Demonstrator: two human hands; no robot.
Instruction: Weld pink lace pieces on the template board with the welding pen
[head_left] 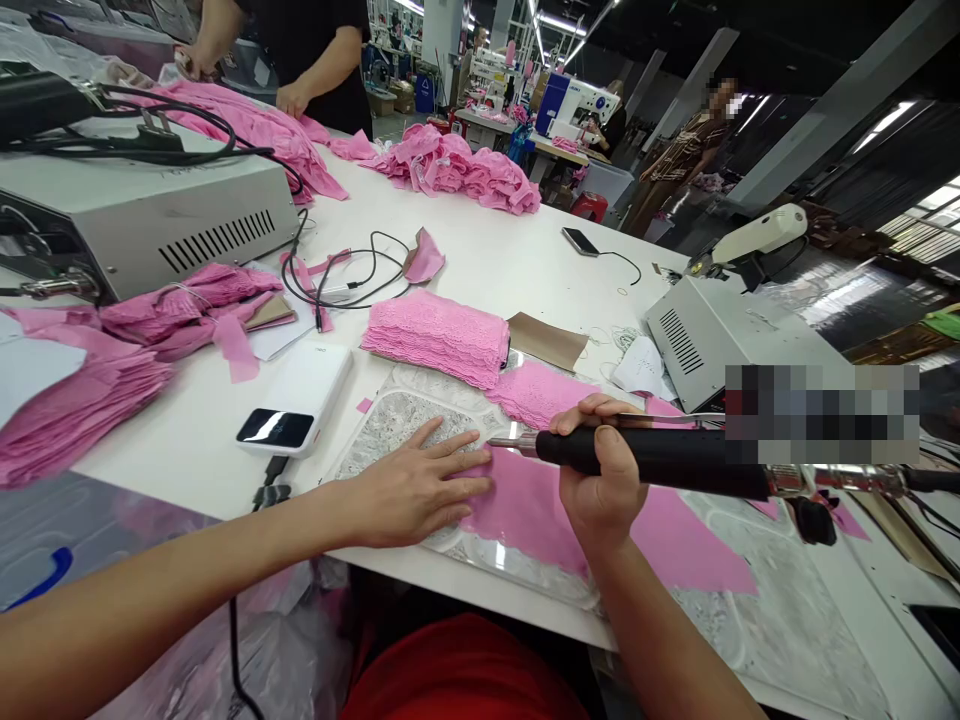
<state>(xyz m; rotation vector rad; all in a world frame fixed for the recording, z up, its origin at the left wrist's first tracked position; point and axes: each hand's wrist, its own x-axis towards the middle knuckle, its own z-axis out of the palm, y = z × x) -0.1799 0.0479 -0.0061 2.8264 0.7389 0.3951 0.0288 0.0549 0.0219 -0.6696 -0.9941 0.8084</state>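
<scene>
My left hand [420, 490] lies flat with its fingers spread, the fingertips on the left edge of a pink fabric piece [517, 505]. Under the fabric is a clear board [405, 410] with a grey-white mottled pattern. My right hand [604, 480] is closed round a black handheld tool [675, 455] with a metal tip. A thin metal strip runs along the top of this tool. Its tip points left, close by my left fingertips at the fabric's upper edge; whether it touches the cloth I cannot tell. Just beyond lie a stack of pink lace pieces [439, 335] and a lower pink lace pile [540, 390].
A white power bank [300, 400] with a cable stands left of the board. Grey metal boxes [187, 220] [735, 340] stand at both sides. Pink fabric bundles [82, 390] lie at left. Farther back are a phone [580, 241], heaped pink cloth [465, 170] and a co-worker's hands.
</scene>
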